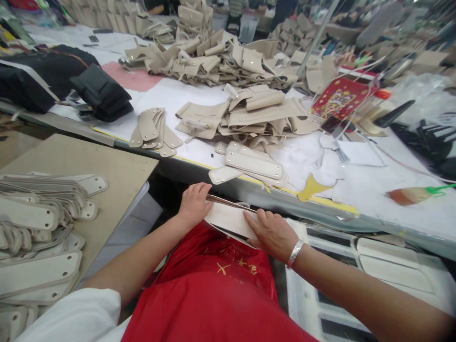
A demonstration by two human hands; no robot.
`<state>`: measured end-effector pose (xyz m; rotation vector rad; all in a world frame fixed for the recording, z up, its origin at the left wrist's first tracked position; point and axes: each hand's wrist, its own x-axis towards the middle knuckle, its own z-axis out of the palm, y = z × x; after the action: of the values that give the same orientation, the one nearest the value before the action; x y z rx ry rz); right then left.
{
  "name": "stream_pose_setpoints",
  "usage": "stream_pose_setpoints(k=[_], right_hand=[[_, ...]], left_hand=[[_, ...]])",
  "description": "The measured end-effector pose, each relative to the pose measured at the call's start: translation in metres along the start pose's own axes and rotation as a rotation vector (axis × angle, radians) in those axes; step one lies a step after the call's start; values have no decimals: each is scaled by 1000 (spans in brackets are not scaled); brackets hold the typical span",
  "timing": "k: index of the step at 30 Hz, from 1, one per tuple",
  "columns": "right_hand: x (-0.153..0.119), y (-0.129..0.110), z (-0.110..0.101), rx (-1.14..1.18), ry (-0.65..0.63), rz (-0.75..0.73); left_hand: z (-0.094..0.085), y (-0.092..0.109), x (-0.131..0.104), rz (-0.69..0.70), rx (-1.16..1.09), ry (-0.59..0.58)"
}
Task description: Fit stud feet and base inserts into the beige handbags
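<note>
Between my two hands, just above a red apron point(213, 294), are cream leather-like pieces point(228, 219) with a gap showing along their upper edge. My left hand point(194, 204) grips their left end, fingers wrapped over the top. On the right end my right hand point(272, 232) is closed, its thumb lying along the front face. Beyond them, at the table's front edge, lies a small stack of cream strips with metal studs point(254, 161). A fan of similar beige strips point(153, 130) sits to its left.
Beige leather parts point(256, 111) are heaped on the white table point(302, 164). Studded strips point(32, 213) cover a board at the left. Black bags point(103, 92) lie back left. A glue bottle point(409, 194) and yellow piece point(312, 187) are right. A white rack point(327, 285) stands beside me.
</note>
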<state>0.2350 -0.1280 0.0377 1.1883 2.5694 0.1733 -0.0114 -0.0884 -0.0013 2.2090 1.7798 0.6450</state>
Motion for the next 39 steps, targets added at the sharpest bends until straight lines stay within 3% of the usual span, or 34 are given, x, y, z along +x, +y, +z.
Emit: stream_pose_setpoints(k=[2,5,8,12,14,17,23,27,32,34,37,39], right_hand=[[6,-5,-4,42,-23,8],[18,-4,-7,194,-55,12],[20,22,-3,631,-88,57],[-15,67,17,1550,-257,542],[-36,74,30,1771,-412,700],[-51,63,48,1738,-481,659],[-40,42,58,1423,-262,552],[-42,47,51,1303,-146,481],[-48,45,52,1261,-40,498],[-54,48,58,1361,-32,527],[-58,56,74,1751,-86,560],[-51,55,87,1887,-126,627]], left_hand=[[-4,15,-1,223,39,-47],[-1,34,-8,564,-33,-334],[8,41,-15,709,21,-522],[15,41,-12,792,117,-545],[15,44,-6,854,168,-556],[13,56,3,950,242,-587],[13,75,15,1024,305,-665],[21,72,17,996,258,-656],[29,69,17,953,279,-637],[30,69,18,959,286,-651],[31,71,20,969,280,-672],[31,72,20,967,272,-680]])
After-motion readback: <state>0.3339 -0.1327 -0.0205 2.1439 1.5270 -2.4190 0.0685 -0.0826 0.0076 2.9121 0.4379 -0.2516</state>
